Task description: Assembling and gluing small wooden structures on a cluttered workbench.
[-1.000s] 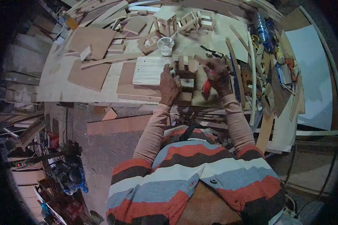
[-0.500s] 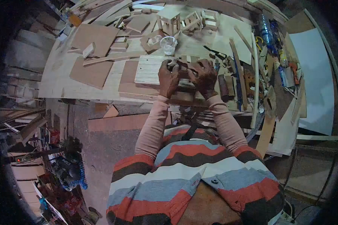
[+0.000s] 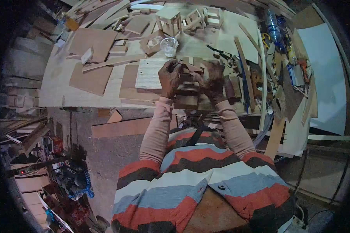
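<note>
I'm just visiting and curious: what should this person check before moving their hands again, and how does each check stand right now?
1. Both hands at the work: ok; left hand and right hand are close together by the dark wood blocks.
2. Left hand's hold: cannot tell; its curl hides what is inside.
3. Right hand's hold: cannot tell; it is blurred.
4. Pale board lying flat: ok; it rests on a brown board.
5. Plastic cup apart from both hands: ok; it stands beyond them.
</note>
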Demonstrator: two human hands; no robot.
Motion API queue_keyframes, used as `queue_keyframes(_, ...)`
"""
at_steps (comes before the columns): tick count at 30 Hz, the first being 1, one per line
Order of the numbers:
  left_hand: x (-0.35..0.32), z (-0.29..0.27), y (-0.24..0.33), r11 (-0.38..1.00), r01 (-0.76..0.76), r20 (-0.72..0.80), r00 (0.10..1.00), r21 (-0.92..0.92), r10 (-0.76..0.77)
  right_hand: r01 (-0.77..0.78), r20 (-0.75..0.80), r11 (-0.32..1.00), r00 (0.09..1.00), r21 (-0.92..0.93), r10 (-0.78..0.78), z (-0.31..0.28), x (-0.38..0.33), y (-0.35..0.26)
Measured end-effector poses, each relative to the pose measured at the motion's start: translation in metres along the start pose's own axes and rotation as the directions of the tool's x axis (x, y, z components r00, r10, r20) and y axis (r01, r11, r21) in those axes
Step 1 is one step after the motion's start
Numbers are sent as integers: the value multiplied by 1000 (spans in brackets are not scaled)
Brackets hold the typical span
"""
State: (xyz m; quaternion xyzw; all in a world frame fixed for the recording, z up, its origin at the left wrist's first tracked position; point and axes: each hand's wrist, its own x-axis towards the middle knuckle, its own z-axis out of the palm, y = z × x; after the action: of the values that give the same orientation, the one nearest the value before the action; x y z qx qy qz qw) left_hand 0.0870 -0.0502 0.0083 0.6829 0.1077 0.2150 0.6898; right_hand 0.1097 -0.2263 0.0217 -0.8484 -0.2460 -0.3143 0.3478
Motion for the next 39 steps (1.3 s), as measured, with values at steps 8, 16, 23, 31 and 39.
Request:
queue_keyframes(8, 0, 4, -10, 999, 30, -59, 998, -11, -31, -260, 134, 955, 961, 146, 241, -9, -24, 19)
queue_keyframes(16, -6, 4, -4, 999, -24, -74, 997, 49, 28, -275, 194, 932, 953, 236, 232, -2, -22, 20)
queue_keyframes(23, -9, 5, -2, 999, 4, -77, 997, 45, -1, -362, 166, 915, 928, 177, 335, -4, -23, 12)
queue_keyframes(31, -12, 4, -3, 1000, -12, -47, 999, 13, 13, -416, 159, 882, 908, 222, 388, 0, -23, 17)
queue_keyframes(39, -14, 5, -4, 1000, 15, -48, 999, 26, -14, -326, 95, 925, 945, 195, 313, 3, -25, 26)
